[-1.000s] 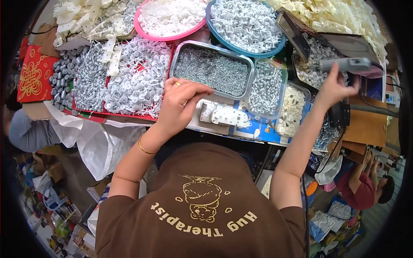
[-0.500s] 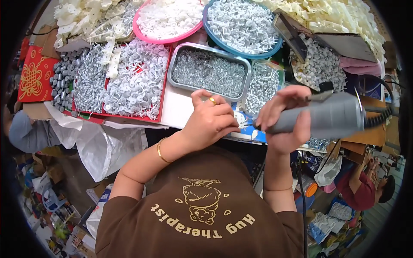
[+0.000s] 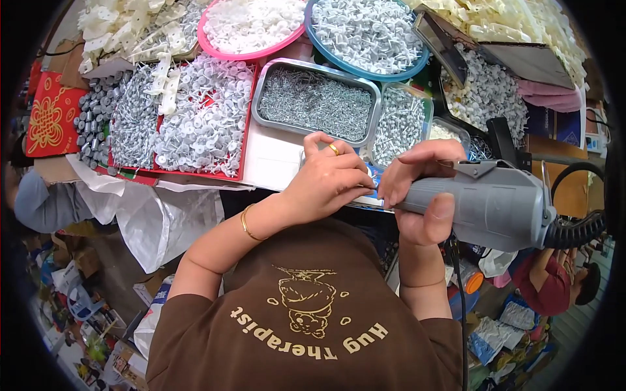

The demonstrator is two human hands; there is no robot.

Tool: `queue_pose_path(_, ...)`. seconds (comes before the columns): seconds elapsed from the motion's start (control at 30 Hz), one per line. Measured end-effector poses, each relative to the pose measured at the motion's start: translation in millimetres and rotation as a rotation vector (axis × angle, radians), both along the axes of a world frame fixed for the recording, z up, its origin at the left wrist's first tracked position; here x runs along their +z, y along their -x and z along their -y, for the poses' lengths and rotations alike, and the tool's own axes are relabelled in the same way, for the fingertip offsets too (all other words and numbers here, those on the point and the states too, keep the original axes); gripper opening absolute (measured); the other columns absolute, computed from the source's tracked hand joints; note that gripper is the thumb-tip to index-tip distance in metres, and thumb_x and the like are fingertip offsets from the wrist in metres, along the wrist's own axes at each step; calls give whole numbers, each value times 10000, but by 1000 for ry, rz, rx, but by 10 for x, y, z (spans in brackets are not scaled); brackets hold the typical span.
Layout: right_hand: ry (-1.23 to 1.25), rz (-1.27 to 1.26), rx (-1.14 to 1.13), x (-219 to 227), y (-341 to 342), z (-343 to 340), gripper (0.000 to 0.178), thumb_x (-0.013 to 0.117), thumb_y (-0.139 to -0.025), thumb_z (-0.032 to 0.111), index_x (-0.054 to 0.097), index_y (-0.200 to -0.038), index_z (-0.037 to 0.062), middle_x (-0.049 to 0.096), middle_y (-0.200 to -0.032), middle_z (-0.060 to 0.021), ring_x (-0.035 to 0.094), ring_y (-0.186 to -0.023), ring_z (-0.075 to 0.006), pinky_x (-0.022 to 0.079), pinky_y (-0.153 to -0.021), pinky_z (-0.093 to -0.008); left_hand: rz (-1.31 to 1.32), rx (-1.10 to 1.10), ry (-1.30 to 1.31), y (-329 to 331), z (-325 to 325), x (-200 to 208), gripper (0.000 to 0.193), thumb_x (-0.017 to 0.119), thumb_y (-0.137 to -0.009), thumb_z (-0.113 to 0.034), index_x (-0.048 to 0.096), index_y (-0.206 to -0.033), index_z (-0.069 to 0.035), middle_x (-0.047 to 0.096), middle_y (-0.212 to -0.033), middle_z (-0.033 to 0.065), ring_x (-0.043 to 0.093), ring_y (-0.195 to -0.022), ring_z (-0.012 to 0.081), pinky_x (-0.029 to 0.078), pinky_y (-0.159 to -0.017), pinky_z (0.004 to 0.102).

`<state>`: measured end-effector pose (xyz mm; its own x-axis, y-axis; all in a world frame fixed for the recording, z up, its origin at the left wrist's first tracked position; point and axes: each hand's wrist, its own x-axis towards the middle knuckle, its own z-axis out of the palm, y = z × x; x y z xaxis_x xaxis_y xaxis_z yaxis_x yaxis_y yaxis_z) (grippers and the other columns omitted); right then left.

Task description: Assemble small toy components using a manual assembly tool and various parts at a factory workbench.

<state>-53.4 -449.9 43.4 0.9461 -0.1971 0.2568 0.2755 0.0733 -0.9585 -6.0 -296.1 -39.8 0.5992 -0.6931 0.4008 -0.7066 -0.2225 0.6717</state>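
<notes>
1. Work table [image 3: 274, 156]: crowded with trays and bowls of small hardware, its near edge running just above the person's chest.
2. Red tray [image 3: 244, 124], left of centre: heaped with white plastic-headed fasteners; a dense grey pile of them sits at its left end.
3. Blue bowl [image 3: 417, 65], top centre-right: full of white plastic clips. Pink bowl [image 3: 248, 53], just left of it, holds smaller white pieces.
4. Metal tray [image 3: 257, 111], centre: filled with small grey screws. A clear tub [image 3: 427, 107] of screws stands touching its right side.
5. Electric screwdriver [image 3: 489, 205]: grey, thick-bodied, lying roughly level over the table's near edge, nose pointing left toward the other hand. A coiled black cord [image 3: 580, 228] leaves its rear at the right.
6. Right hand [image 3: 420, 189]: wrapped around the front of the screwdriver body, thumb below, fingers over the top. Firm closed grasp.
7. Left hand [image 3: 329, 179]: a ring on one finger, a thin bracelet at the wrist. Fingers curled together at the screwdriver's nose, fingertips meeting the tip. Whatever they pinch is hidden; cannot tell.
8. Blue-and-white packet [image 3: 375, 174]: only a sliver shows, flat on the table between the two hands.
9. Another person in a red top [image 3: 544, 287], lower right, beyond the tool.
</notes>
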Motion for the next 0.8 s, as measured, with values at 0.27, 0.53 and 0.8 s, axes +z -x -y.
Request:
queue_pose_path(0.27, 63, -3, -19, -83, -13, 58, 584, 612, -927, 554, 479, -1028, -5, 488, -617, -58, 491, -483, -131, 452, -458, -277, -1, -24, -37, -30, 28, 71, 118, 793, -771, -207, 713, -854, -188, 648, -931, -62, 591, -1020, 168, 271, -1014, 503)
queue_pose_path(0.53, 64, -23, 108, -229, 46, 107, 516, 642, -921, 519, 480, -946, 30, 487, -639, -42, 487, -511, -126, 441, -465, -265, -144, -157, -93, -108, -7, -72, 364, 738, -860, -152, 516, -1139, -75, 658, -1022, 54, 605, -1079, 258, 308, -1016, 482)
queue_pose_path(0.8, 68, 118, -8, -282, -146, 179, 509, 570, -933, 528, 483, -962, 27, 472, -603, -49, 457, -463, -141, 439, -440, -293, -194, -116, -92, -52, -18, -56, 403, 768, -830, -145, 506, -1124, -60, 659, -1030, 75, 611, -1087, 269, 311, -1005, 483)
